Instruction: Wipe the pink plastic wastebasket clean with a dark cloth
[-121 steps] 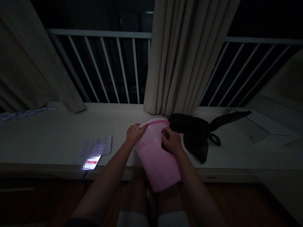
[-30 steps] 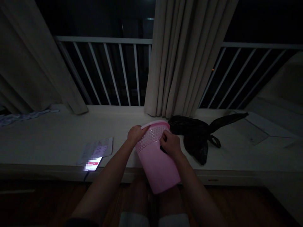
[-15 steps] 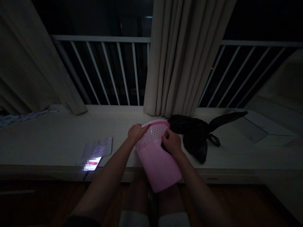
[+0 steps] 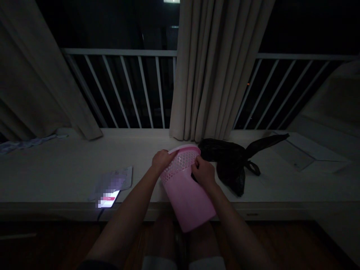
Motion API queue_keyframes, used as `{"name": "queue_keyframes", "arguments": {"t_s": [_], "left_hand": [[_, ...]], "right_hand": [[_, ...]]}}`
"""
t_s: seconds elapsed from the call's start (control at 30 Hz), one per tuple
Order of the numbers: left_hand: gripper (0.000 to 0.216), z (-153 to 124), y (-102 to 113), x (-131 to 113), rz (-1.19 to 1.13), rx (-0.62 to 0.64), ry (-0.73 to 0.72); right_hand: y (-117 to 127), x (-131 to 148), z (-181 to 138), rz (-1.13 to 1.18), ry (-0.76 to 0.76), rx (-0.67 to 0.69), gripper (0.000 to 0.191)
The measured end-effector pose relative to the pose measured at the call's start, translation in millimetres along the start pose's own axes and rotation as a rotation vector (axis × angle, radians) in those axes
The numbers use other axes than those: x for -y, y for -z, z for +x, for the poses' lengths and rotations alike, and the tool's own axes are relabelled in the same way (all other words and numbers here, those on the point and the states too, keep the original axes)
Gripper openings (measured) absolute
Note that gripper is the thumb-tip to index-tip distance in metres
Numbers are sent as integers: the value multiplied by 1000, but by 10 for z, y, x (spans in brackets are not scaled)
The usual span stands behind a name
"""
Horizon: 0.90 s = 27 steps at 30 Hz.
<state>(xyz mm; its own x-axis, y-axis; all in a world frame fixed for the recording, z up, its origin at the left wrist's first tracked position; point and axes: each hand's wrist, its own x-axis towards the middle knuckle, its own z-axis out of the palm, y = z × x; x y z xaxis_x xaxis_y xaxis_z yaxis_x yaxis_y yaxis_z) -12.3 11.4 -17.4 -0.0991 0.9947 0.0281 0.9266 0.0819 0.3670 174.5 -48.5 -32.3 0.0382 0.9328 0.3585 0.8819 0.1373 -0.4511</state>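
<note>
A pink plastic wastebasket (image 4: 188,198), with a honeycomb lattice below its rim, is tilted over my lap with its mouth towards the window. My left hand (image 4: 163,160) is closed on the left of its rim, thumb over the edge. At its right side, my right hand (image 4: 204,170) is curled into a fist against the wall. Something black (image 4: 194,177) shows beneath those fingers, too dark to make out. Just right of the wastebasket lies a crumpled black plastic bag (image 4: 232,165) with its handles sticking out. The inside of the wastebasket is mostly hidden.
A lit phone (image 4: 110,199) with a cable lies at the front edge of the white ledge (image 4: 56,176), touching a flat pale packet (image 4: 128,177). A white box-like object (image 4: 315,152) stands at the right. Behind are curtains (image 4: 201,75) and a white railing (image 4: 120,52).
The view has tilted slightly upward, so everything sits a little lower in the picture. Both hands keep their places on the wastebasket.
</note>
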Motion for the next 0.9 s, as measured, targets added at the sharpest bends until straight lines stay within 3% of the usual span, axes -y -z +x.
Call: {"name": "queue_keyframes", "arguments": {"t_s": [0.3, 0.9], "left_hand": [[78, -1, 38, -48, 0, 17, 15], [86, -11, 74, -25, 95, 38, -4]], "right_hand": [[6, 107, -53, -86, 195, 49, 6], [-17, 158, -83, -28, 44, 8, 8]]}}
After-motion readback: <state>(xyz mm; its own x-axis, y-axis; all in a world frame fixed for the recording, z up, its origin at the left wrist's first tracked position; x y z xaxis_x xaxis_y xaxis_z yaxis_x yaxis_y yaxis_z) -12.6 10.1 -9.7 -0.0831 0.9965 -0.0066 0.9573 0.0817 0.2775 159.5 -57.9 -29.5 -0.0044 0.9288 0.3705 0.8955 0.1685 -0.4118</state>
